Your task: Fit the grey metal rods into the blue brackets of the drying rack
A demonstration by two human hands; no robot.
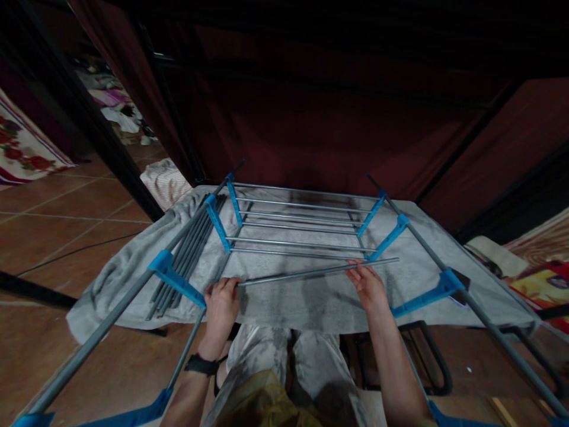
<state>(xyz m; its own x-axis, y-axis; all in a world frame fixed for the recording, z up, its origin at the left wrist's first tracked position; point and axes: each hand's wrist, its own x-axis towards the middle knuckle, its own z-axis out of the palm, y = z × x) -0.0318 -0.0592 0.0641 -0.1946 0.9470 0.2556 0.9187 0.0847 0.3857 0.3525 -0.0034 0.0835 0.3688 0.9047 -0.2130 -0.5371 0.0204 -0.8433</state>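
Note:
My left hand (223,301) is closed round the left end of a loose grey metal tube (293,276), close to a blue plastic bracket (178,281). Farther along the same tube, my right hand (365,283) holds it from below with bent fingers, its right end sticking out past them. The tube slants slightly up to the right, inside a rack frame of grey poles and blue brackets. Beyond it, several crossbars (302,227) join the far brackets on both sides. The right blue bracket (429,295) stands beside my right wrist.
Several loose grey tubes (189,261) lie bundled on the left of the cloth-covered table (284,308). A dark phone-like object (460,289) lies by the right pole. A dark red curtain (302,130) hangs behind, and a black metal chair frame (427,359) stands at lower right.

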